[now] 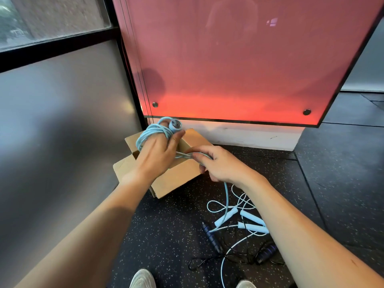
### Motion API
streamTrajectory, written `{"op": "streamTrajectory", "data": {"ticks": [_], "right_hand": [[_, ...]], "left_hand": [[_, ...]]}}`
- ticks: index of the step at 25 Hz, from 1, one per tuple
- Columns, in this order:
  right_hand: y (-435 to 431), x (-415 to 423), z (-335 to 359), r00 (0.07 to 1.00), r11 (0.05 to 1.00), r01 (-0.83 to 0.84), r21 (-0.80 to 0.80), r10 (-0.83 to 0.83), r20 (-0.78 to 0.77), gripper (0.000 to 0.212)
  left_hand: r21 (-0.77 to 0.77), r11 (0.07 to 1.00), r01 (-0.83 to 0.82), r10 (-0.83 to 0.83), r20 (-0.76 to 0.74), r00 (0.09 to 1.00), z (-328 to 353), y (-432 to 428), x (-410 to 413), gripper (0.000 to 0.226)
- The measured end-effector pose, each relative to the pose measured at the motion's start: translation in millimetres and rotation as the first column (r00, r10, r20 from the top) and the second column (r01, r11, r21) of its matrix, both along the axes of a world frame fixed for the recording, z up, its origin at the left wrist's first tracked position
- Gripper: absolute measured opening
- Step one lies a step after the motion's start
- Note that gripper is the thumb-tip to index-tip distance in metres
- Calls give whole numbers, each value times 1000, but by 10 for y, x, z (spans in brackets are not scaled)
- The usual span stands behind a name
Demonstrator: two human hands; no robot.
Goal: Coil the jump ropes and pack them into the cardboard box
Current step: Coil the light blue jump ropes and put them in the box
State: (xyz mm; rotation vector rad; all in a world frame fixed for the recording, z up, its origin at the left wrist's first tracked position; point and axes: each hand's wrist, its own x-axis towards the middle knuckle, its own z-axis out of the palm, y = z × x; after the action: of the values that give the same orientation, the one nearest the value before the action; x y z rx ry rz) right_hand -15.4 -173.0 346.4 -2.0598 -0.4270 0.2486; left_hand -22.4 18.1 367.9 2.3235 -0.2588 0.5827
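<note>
At 6 o'clock, shoes (143,279) stand on the speckled floor (170,235). At 5 o'clock lie loose jump ropes (245,223), pale blue and dark, still uncoiled and tangled. The right hand (218,163) pinches the blue rope (151,132), feeding it; the left hand (158,150) holds the coil wound around its fingers above the open cardboard box (176,177), apparently empty.
</note>
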Motion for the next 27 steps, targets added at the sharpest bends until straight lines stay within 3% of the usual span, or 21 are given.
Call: {"op": "streamTrajectory", "data": {"ticks": [2,4,8,11,14,17,19,21,24,27], "right_hand": [[-47,22,-15,997,993,14,-117,-5,78,25],[-73,30,-36,995,986,38,-163,-22,99,22],[-104,37,-34,989,975,133,-178,-119,89,18],[-97,5,33,982,965,187,-186,-182,40,30],[-87,27,71,950,959,262,-106,-275,-150,34],[-148,81,56,833,913,403,62,-338,-437,27],[-257,117,26,751,854,511,100,-387,-535,25],[-449,187,-65,700,790,613,17,-533,-476,30],[-728,271,-241,628,659,702,-270,-751,-202,54],[-845,280,-356,698,616,589,-523,-714,-55,67]], "left_hand": [[213,977,-27,30,-14,999,-32,-59,1,41],[294,956,-6,47,-131,990,-26,-97,4,42],[235,950,206,-89,-426,900,29,-97,-30,27],[141,965,223,-150,-401,904,10,-74,-5,23],[81,972,220,-186,-304,934,-28,-69,17,23],[-15,977,211,-208,-258,944,-14,-54,-8,19],[-145,975,167,-198,-232,952,47,-18,-56,13],[-298,951,87,-148,-188,971,119,54,-91,11],[-556,830,-45,-42,-144,989,196,152,-104,19],[-737,666,-111,-6,-155,988,220,188,-84,23]]}}
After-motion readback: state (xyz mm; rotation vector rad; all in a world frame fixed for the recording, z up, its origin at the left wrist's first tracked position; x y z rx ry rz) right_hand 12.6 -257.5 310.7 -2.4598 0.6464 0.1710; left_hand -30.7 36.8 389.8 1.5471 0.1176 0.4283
